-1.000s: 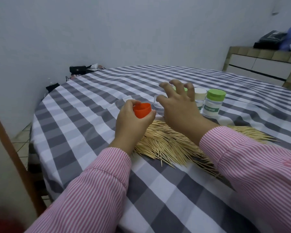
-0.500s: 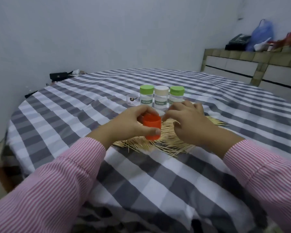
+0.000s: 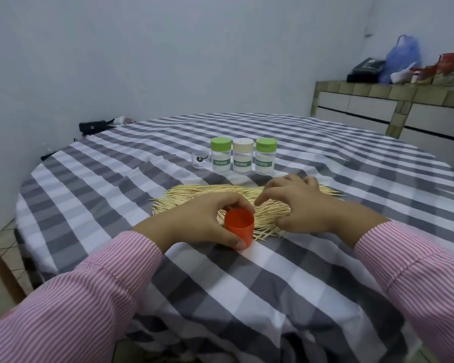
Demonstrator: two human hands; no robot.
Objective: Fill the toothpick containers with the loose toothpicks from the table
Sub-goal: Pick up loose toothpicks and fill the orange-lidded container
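My left hand [image 3: 194, 221] grips a small orange plastic cap [image 3: 239, 227], fingers curled over its far rim, thumb pressed on its near side. The cap's open mouth faces up and slightly toward me; it sits at the near edge of the toothpick pile, low on the counter [image 3: 247, 297], which wears a grey-and-white checked cloth.

My right hand [image 3: 302, 205] rests on the heap of loose pale wooden toothpicks [image 3: 207, 197], fingers bent and spread, index tip down among the sticks just right of the cap. I cannot tell whether any sticks are pinched under it.

The pile spreads left to right between my hands and the jars. Most sticks have their long axes running roughly side to side; those at the near edge fan toward me, tips pointing out.

Beyond the pile, upright in a row and close together: a clear toothpick jar with green lid [image 3: 221, 158], a clear toothpick jar with cream lid [image 3: 243, 159], a second green-lidded jar [image 3: 265, 159]. All three are capped, labels toward me. Just left of the row stands a small clear open container [image 3: 200, 161], well apart from both hands.

Far side: a black bag [image 3: 92, 127] at the counter's edge, and a tiled sideboard [image 3: 393, 106] to the right.
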